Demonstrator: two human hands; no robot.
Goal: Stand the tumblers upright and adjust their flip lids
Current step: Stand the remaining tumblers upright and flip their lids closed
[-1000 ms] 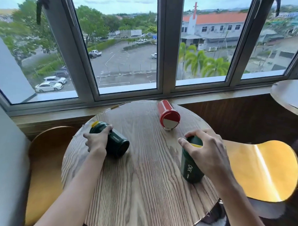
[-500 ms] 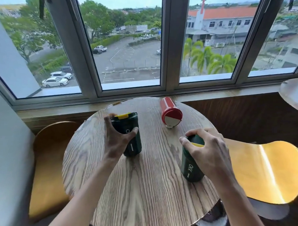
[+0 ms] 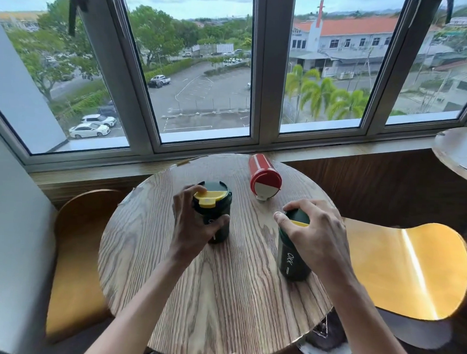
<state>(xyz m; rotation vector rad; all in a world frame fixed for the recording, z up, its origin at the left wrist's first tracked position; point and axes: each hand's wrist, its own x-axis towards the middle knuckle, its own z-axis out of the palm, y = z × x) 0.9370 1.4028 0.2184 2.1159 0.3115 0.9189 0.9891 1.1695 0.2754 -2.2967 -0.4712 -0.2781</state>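
Observation:
Two dark green tumblers with yellow flip lids stand upright on the round wooden table (image 3: 221, 296). My left hand (image 3: 191, 226) wraps the left green tumbler (image 3: 221, 227), its forefinger resting on the yellow lid (image 3: 208, 198). My right hand (image 3: 314, 234) grips the top of the right green tumbler (image 3: 291, 257), covering most of its lid. A red tumbler (image 3: 262, 170) with a white flip lid lies on its side at the table's far edge, lid end toward me, touched by neither hand.
A wooden chair seat (image 3: 410, 267) sits close to the right of the table and another chair (image 3: 76, 250) to the left. A window ledge (image 3: 335, 152) runs behind the table. A second round table (image 3: 461, 152) shows at the far right.
My left hand raised the left green tumbler from lying on its side to standing upright and shifted it toward the table's middle. My right hand stayed on the right tumbler.

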